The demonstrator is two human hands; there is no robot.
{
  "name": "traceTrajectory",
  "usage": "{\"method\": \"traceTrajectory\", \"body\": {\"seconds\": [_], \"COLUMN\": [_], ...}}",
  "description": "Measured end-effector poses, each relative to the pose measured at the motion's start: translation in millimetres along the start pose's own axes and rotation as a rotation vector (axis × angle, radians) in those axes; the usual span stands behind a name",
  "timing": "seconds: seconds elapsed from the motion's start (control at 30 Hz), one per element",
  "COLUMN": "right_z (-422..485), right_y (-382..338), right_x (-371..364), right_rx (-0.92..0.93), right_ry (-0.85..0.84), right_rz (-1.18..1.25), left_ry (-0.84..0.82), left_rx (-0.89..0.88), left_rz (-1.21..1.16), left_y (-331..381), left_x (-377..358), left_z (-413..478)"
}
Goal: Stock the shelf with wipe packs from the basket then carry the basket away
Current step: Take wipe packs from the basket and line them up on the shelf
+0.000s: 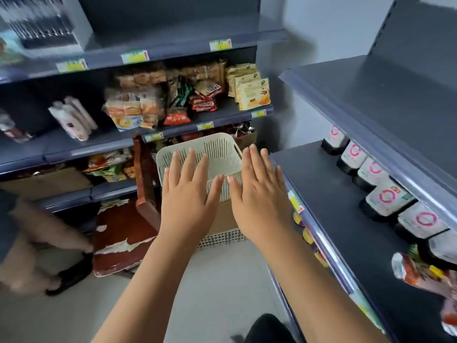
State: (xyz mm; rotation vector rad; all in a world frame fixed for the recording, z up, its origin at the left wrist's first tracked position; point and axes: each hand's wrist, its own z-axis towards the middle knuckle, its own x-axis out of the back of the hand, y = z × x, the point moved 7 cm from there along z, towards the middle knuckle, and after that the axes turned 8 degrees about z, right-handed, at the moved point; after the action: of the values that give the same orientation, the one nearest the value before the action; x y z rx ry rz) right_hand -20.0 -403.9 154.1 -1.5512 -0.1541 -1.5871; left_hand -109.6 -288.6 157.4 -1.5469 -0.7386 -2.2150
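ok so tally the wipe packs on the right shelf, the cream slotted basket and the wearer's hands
wipe packs: 6 (the nearest is partly cut off)
basket: 1, empty
left hand and right hand: 2
total: 9

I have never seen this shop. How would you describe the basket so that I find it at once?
Look between the two dark grey shelf units, where the snack shelf meets the right-hand shelf holding wipe packs. There, in front of both open hands, a cream plastic basket sits on a brown box. It is the only pale, slotted, empty container there.
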Motion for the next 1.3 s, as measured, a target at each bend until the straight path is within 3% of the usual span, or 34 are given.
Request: {"method": "traceTrajectory", "body": {"seconds": [0.3,0.6,0.73,0.9,1.13,1.3], "right_z": [131,272,299,307,277,285], "right_y": [28,48,70,117,181,183], "right_x": [-87,-169,-227,-297,-407,-463], "right_rx": [-0.017,0.089,-0.1,-0.307,-0.607,-0.604], "right_ry": [-0.18,-0.479,-0.653,-0.8,-1.004,-1.102], "right_rz": [0.061,0.14,0.291,0.254,0.054,-0.081], "left_ry": [-0.071,-0.115,-0.252,-0.411,-0.703,-0.858], "left_rx": [0.078,0.203,0.341,0.567,0.667,0.616], "left_rz": [0.026,0.07,-0.048,-0.238,-0.187,-0.004], "left_y": [-45,-93,-125,-181,-229,-258], "left_x": [-81,-141,-193,-272,-367,-407], "left_z": [114,250,263,247,217,207]}}
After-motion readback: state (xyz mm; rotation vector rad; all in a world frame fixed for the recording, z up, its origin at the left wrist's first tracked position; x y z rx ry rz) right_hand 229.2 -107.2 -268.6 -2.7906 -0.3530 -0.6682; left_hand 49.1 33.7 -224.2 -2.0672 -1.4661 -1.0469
